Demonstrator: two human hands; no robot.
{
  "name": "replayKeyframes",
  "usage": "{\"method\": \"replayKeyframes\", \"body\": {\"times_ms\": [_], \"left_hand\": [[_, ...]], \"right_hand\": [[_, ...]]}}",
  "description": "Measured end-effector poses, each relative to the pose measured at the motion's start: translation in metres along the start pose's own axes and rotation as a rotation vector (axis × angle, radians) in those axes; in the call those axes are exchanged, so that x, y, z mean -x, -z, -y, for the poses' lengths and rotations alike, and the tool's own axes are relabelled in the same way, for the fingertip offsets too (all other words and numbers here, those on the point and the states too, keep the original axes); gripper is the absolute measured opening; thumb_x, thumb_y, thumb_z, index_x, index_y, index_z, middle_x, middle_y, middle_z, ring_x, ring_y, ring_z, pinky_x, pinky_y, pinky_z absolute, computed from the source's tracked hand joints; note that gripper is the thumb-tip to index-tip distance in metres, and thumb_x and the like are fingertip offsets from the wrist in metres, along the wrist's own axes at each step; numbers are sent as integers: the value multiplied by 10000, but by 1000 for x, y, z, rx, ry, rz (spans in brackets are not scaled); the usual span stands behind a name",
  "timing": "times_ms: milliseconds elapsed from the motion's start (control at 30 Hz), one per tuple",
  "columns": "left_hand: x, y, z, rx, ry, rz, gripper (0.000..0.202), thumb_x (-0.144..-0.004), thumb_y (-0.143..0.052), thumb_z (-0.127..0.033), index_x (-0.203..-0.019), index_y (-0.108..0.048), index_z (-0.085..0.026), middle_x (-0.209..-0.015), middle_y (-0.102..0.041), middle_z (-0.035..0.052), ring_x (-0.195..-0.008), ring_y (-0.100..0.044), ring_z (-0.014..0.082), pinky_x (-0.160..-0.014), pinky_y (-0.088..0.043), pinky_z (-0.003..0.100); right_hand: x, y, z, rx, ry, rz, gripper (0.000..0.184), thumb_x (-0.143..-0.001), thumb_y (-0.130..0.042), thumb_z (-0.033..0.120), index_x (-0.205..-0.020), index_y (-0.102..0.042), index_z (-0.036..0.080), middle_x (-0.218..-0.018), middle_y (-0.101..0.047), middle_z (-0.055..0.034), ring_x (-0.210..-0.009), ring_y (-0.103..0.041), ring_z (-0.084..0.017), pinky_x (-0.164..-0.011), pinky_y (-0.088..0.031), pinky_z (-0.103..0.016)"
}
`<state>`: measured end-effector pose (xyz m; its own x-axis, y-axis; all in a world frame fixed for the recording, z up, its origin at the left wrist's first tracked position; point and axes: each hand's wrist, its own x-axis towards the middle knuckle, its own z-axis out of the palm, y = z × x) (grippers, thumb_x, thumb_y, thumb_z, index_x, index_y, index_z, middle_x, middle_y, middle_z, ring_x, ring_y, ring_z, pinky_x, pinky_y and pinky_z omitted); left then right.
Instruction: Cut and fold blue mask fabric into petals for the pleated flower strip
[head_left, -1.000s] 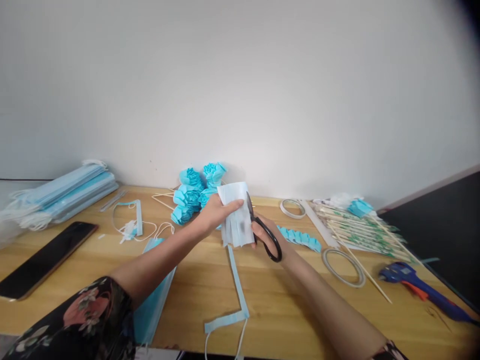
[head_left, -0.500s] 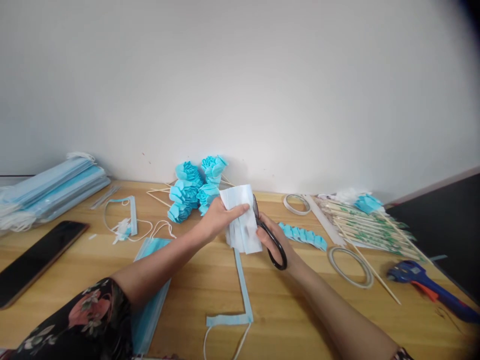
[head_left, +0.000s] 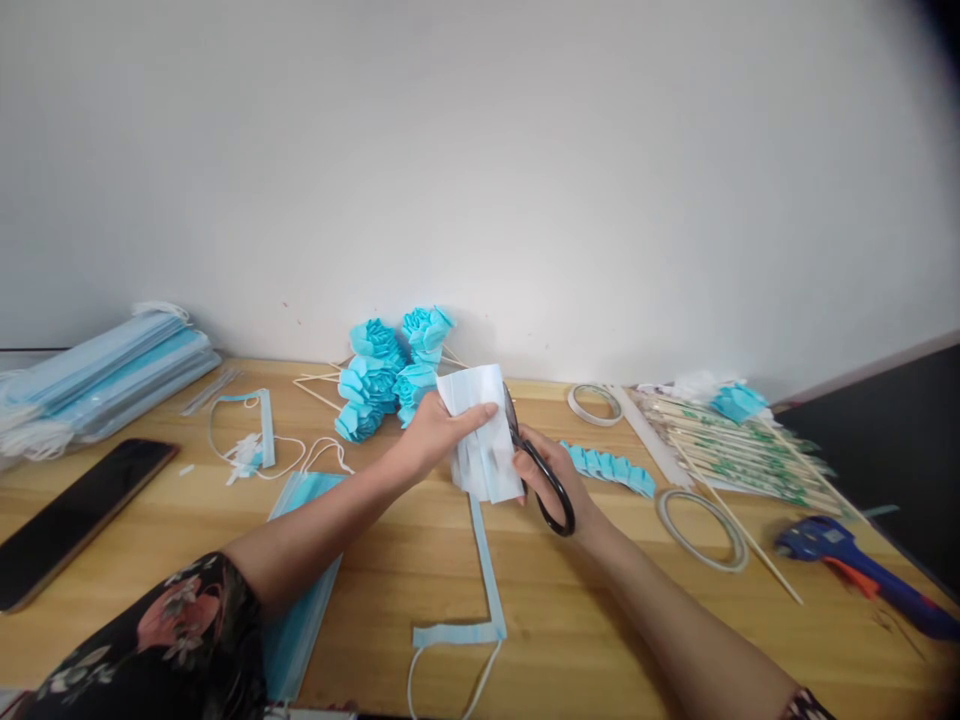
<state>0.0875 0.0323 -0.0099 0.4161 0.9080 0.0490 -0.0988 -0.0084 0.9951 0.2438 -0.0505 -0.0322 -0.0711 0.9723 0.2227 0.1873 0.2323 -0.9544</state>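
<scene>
Pinching a pale-blue pleated fabric sheet, the left hand presents its right edge to black-handled scissors grasped by the right hand; cutting progress unclear. Left of the sheet: seemingly finished turquoise fabric rosettes; farther left, stacked light-blue masks, apparently uncut.

phone: table left | flowers: back middle | scissors: right of sheet

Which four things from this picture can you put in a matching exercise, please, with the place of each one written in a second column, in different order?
1. Scissors
2. Pale sheet
3. Glue gun
4. Blue flowers

A. at the right side of the table
B. gripped in the right hand
C. gathered near the wall
D. held in the left hand

Pairs: 1-B, 2-D, 3-A, 4-C
</scene>
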Motion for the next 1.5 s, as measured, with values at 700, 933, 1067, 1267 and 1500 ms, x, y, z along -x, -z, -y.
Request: {"method": "replayKeyframes", "body": {"times_ms": [700,933,1067,1267,1500], "left_hand": [[0,0,2,18,-2,-14,358,-671,-786,-381,-876,-697,-101,-919,-740,99,-802,-675,212,-688,-540,285],[-1,0,5,25,-2,-20,356,-671,-785,-377,-882,-703,-102,-937,-744,102,-800,-679,204,-696,-543,280],[-1,0,3,31,-1,-19,353,-670,-785,-376,-876,-701,-103,-927,-743,99,-791,-676,198,-692,-539,274],[0,-1,1,27,10,-27,377,-651,-797,-381,-882,-700,-100,-928,-745,103,-797,-679,209,-694,-542,285],[-1,-1,4,21,-5,-20,376,-669,-787,-398,-881,-697,-102,-935,-743,105,-812,-681,216,-696,-545,289]], "right_hand": [[2,-3,0,19,-23,-60,504,-813,-544,697,-763,-530,196,-555,-466,40,-401,-456,-102,-372,-379,-224],[0,-3,3,88,79,-109,492,-841,-532,665,-794,-575,177,-594,-470,23,-503,-406,-111,-465,-338,-240],[0,-4,4,77,75,-112,495,-837,-538,666,-794,-576,174,-611,-455,25,-521,-376,-107,-477,-315,-238],[1,-4,4,91,61,-111,491,-849,-522,662,-774,-565,180,-583,-444,32,-507,-375,-109,-472,-306,-241],[2,-5,3,90,53,-118,480,-856,-517,655,-772,-555,184,-577,-453,31,-499,-378,-109,-464,-306,-242]]}}
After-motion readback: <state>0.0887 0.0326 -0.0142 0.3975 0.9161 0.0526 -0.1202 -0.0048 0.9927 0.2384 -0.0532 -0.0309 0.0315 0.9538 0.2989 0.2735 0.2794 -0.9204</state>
